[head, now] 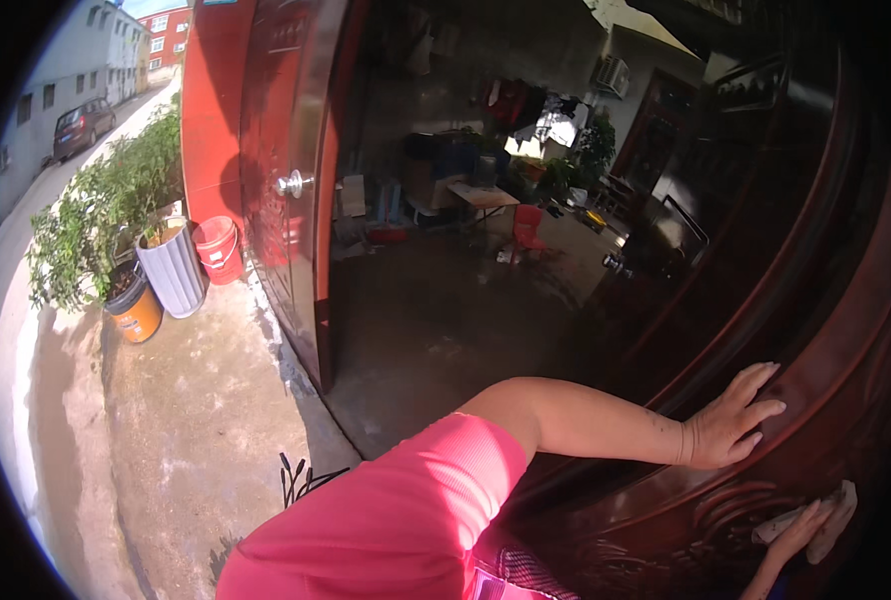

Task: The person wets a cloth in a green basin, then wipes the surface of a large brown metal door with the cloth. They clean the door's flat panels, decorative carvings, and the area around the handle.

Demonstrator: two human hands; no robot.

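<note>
A dark red door panel (813, 360) with carved relief fills the right side of the picture. My left hand (727, 427) rests flat against its moulding, with the fingers apart and nothing held; the arm reaches across from a pink sleeve. Lower right, my right hand (798, 529) presses a pale cloth (839, 521) against the carved part of the panel. The cloth shows on both sides of the fingers. Between the left forearm and the opposite door leaf (288, 112), which has a round metal knob (293, 184), lies the open doorway.
Outside at left stand a red bucket (218, 251), a grey ribbed planter (173, 274) and an orange pot (136, 315) with leafy plants. A car (83, 127) is parked farther off. Inside are a small red chair (526, 229) and a low table (483, 196). A door sill (340, 431) runs below.
</note>
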